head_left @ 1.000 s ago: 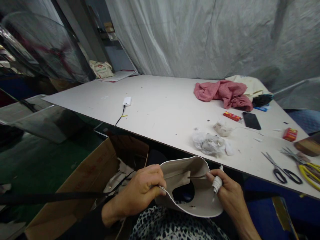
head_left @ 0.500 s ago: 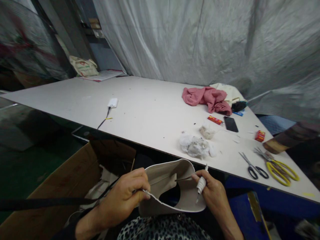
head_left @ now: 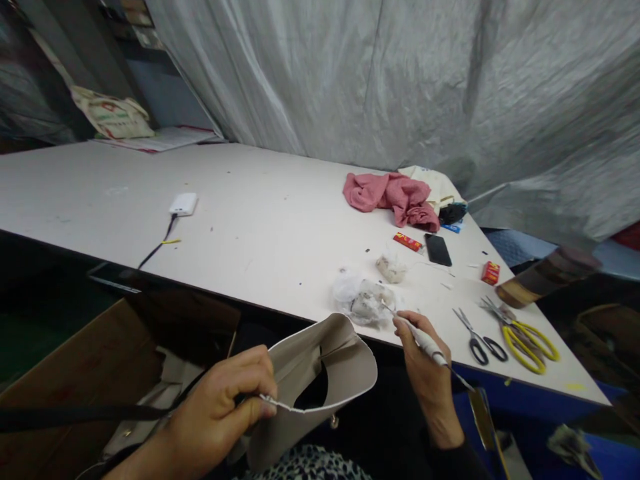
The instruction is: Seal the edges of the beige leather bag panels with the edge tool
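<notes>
My left hand [head_left: 225, 397] pinches the rim of a beige leather-like bag body [head_left: 353, 373], its opening facing up and a dark gap showing inside. In my right hand [head_left: 430, 380] is a thin double-ended metal tool with a white wrapped handle [head_left: 425, 343]. The tool's far tip reaches a greyish lump in crumpled clear plastic [head_left: 370, 303] at the table's near edge; whether it touches or only overlaps it in view, I cannot tell. A smaller plastic-wrapped lump [head_left: 391, 268] lies just behind.
On the white table [head_left: 260, 227] are black-handled scissors [head_left: 480, 340], yellow-handled scissors [head_left: 523, 337], a phone [head_left: 438, 249], a pink cloth [head_left: 393, 197], small red boxes [head_left: 491, 273] and a white device [head_left: 184, 204] with a cable. A cardboard box [head_left: 75, 360] stands at lower left.
My right hand has let go of the bag's rim and moved right, turning the tool so its tip points to the plastic-wrapped lump. The view has shifted right; my left hand keeps its hold.
</notes>
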`<state>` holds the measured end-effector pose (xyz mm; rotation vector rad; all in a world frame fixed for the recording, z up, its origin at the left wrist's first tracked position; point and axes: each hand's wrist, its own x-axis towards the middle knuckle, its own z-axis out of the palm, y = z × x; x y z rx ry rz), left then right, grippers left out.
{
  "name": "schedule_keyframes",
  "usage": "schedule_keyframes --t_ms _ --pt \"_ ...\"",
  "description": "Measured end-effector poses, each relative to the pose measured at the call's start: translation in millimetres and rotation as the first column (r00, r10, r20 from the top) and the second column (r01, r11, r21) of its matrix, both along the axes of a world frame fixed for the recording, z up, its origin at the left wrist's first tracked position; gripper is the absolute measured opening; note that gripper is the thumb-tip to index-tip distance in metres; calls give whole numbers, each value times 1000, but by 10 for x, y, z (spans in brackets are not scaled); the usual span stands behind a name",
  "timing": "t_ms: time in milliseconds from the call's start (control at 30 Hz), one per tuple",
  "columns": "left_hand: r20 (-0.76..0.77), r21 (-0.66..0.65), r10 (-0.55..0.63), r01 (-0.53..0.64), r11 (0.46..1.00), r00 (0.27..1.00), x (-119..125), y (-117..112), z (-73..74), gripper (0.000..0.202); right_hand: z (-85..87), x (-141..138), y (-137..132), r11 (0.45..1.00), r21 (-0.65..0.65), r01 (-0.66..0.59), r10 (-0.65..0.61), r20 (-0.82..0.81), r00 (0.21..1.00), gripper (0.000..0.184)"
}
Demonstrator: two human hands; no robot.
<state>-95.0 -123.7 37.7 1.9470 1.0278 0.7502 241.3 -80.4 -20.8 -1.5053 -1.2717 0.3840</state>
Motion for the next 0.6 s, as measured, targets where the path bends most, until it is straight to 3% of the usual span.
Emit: schedule_keyframes --t_ms 267,600 --pt "-35 -87 -37 34 996 999 1 95 -37 20 -178 61 173 999 17 -40 40 -3 999 31" --pt "-58 -124 -16 9 992 998 34 143 -67 19 -149 71 337 997 -21 -79 81 193 978 40"
